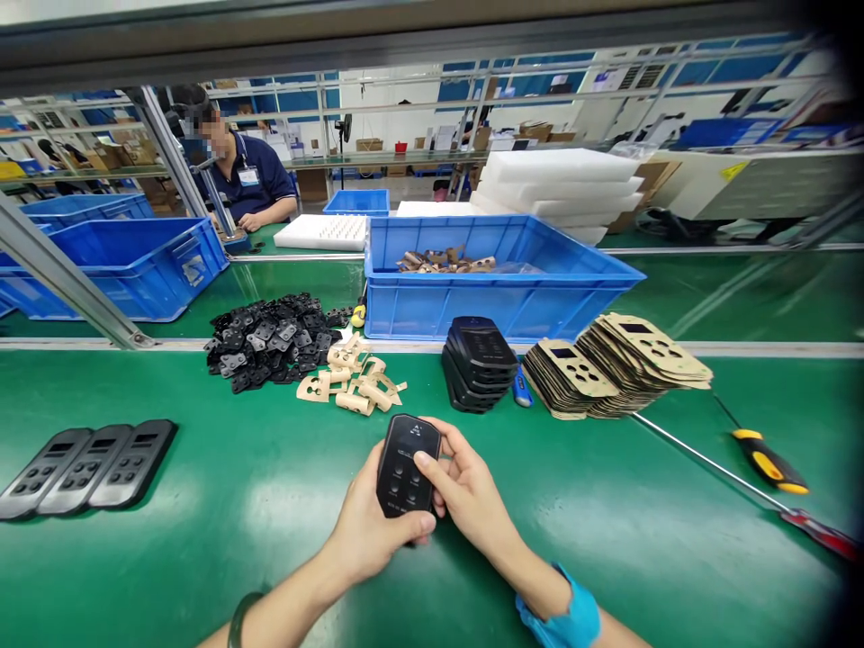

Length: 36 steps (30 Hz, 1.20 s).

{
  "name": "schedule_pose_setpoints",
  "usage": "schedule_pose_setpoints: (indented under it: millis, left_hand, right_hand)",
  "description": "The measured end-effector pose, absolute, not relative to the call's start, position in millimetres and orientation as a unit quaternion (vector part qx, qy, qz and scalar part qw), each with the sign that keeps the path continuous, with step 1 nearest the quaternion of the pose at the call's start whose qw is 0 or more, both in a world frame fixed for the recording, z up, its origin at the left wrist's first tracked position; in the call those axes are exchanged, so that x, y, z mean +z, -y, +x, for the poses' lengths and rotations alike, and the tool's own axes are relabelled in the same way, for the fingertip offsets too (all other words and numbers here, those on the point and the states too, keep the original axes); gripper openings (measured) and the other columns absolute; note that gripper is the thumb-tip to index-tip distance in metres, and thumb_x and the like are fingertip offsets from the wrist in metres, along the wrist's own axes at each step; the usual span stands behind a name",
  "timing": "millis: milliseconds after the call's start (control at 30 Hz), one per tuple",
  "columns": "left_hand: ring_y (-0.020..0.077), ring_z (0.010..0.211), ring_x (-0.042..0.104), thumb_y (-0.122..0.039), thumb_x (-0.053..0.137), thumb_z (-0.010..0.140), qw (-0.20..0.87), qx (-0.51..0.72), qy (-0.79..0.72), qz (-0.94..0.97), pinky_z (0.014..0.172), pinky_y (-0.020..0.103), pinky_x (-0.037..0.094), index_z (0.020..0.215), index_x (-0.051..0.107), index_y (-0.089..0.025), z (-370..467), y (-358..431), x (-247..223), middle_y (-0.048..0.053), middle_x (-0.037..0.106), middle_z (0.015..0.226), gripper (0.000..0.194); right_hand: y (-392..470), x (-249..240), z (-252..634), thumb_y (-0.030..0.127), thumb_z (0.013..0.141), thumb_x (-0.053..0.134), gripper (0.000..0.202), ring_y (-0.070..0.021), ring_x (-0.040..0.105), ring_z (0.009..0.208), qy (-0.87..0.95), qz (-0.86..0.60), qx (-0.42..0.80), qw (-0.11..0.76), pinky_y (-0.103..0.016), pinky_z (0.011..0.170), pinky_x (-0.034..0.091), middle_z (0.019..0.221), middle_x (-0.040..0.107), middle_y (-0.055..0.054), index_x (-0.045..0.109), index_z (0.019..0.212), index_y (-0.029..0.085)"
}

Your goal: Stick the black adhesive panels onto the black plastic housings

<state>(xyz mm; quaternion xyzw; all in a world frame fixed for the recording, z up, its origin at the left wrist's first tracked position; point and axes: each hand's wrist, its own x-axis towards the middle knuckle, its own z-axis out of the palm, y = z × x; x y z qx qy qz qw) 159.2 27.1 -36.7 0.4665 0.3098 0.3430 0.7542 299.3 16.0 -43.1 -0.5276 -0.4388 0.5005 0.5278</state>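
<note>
A black panel with round buttons [409,463], shaped like a remote control's front, is held up between my two hands above the bench. My left hand [368,517] wraps its left side, with the thumb across the lower edge. My right hand [465,481] grips the right side, its thumb pressing on the face. Beyond my hands lies a heap of peeled tan backing papers [357,376]. To the right of that heap stands a stack of similar black panels [479,360]. Further right are piles of tan cut-out sheets [627,360].
Three grey-black housings [91,472] overlap at left. Small black pads [270,337] form a heap behind. A blue bin [492,301] holds tan scraps. Two screwdrivers, one red-handled [820,531] and one yellow-black [769,459], lie at right. A co-worker [247,180] sits across the bench.
</note>
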Motion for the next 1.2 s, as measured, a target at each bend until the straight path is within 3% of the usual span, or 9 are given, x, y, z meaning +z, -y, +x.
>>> schedule_pose_setpoints:
  millis: [133, 267, 400, 533, 733, 833, 967, 1067, 1200]
  left_hand:
    - [0.0173, 0.066, 0.063, -0.045, 0.073, 0.072, 0.749, 0.328, -0.339, 0.466, 0.055, 0.028, 0.052, 0.138, 0.029, -0.018, 156.1, -28.0, -40.4, 0.007, 0.065, 0.088, 0.084]
    - [0.0252, 0.088, 0.064, -0.064, 0.051, 0.082, 0.732, 0.329, -0.355, 0.479, 0.066, 0.035, 0.055, 0.144, 0.022, -0.021, 151.8, -31.5, -43.4, 0.015, 0.059, 0.116, 0.081]
    - [0.0280, 0.102, 0.057, -0.076, 0.051, 0.072, 0.723, 0.326, -0.375, 0.480, 0.075, 0.038, 0.054, 0.147, 0.016, -0.014, 151.2, -34.6, -42.4, 0.018, 0.055, 0.119, 0.103]
    - [0.0256, 0.093, 0.057, -0.080, 0.054, 0.064, 0.730, 0.314, -0.401, 0.456, 0.071, 0.037, 0.053, 0.140, 0.031, -0.011, 152.0, -37.1, -42.4, 0.017, 0.057, 0.110, 0.105]
    - [0.0214, 0.088, 0.057, -0.077, 0.054, 0.068, 0.739, 0.310, -0.391, 0.452, 0.068, 0.033, 0.052, 0.132, 0.042, -0.014, 151.4, -39.6, -49.6, 0.014, 0.057, 0.106, 0.090]
    - [0.0203, 0.087, 0.057, -0.076, 0.053, 0.069, 0.741, 0.307, -0.387, 0.455, 0.067, 0.031, 0.052, 0.129, 0.046, -0.015, 151.4, -39.5, -50.4, 0.013, 0.057, 0.104, 0.086]
    - [0.0193, 0.082, 0.057, -0.078, 0.056, 0.065, 0.736, 0.305, -0.394, 0.459, 0.064, 0.030, 0.051, 0.123, 0.050, -0.014, 152.0, -38.5, -45.3, 0.012, 0.057, 0.101, 0.087]
    - [0.0186, 0.081, 0.057, -0.078, 0.057, 0.064, 0.733, 0.304, -0.395, 0.464, 0.064, 0.029, 0.051, 0.121, 0.051, -0.013, 152.1, -37.5, -41.6, 0.011, 0.057, 0.099, 0.086]
    - [0.0174, 0.080, 0.057, -0.076, 0.057, 0.065, 0.734, 0.303, -0.389, 0.466, 0.063, 0.028, 0.050, 0.118, 0.053, -0.013, 152.5, -37.5, -42.4, 0.011, 0.057, 0.098, 0.082]
  right_hand:
    - [-15.7, -44.9, 296.2, 0.050, 0.082, 0.061, 0.049, -0.0046, 0.042, 0.041, 0.438, -0.503, 0.504, 0.548, -0.016, 0.036, 0.034, 0.085, 0.061, -0.001, 0.040, 0.117, 0.022]
    - [-21.6, -36.0, 301.7, 0.048, 0.084, 0.058, 0.049, -0.0090, 0.047, 0.052, 0.474, -0.492, 0.481, 0.549, -0.018, 0.041, 0.034, 0.078, 0.055, 0.001, 0.042, 0.122, 0.021]
    - [-54.1, -1.6, 342.7, 0.055, 0.079, 0.058, 0.050, -0.0120, 0.050, 0.058, 0.502, -0.557, 0.353, 0.559, -0.022, 0.050, 0.041, 0.067, 0.046, 0.006, 0.044, 0.114, 0.021]
    - [-105.4, 35.3, 405.3, 0.055, 0.074, 0.062, 0.054, -0.0120, 0.050, 0.055, 0.500, -0.618, 0.270, 0.543, -0.021, 0.045, 0.039, 0.069, 0.051, 0.004, 0.048, 0.111, 0.018]
    - [-145.7, 41.4, 456.3, 0.040, 0.092, 0.053, 0.028, -0.0094, 0.050, 0.046, 0.532, -0.721, 0.197, 0.399, -0.023, 0.045, 0.044, 0.063, 0.056, 0.003, 0.060, 0.093, 0.012]
    - [-139.5, 34.1, 471.1, 0.035, 0.095, 0.051, 0.024, -0.0126, 0.061, 0.063, 0.539, -0.773, 0.109, 0.316, -0.029, 0.062, 0.052, 0.079, 0.065, -0.001, 0.062, 0.096, 0.013]
    - [-116.3, 18.6, 483.2, 0.029, 0.090, 0.061, 0.018, -0.0196, 0.064, 0.088, 0.531, -0.829, 0.005, 0.177, -0.040, 0.084, 0.051, 0.093, 0.067, -0.007, 0.064, 0.093, 0.012]
    - [-98.4, 6.7, 482.1, 0.025, 0.090, 0.061, 0.016, -0.0211, 0.065, 0.088, 0.520, -0.848, -0.042, 0.097, -0.042, 0.084, 0.051, 0.090, 0.068, -0.008, 0.065, 0.093, 0.010]
    - [-75.5, 4.9, 474.2, 0.019, 0.089, 0.057, 0.019, -0.0276, 0.068, 0.080, 0.528, -0.843, -0.083, 0.059, -0.040, 0.071, 0.052, 0.082, 0.071, -0.014, 0.068, 0.102, 0.010]
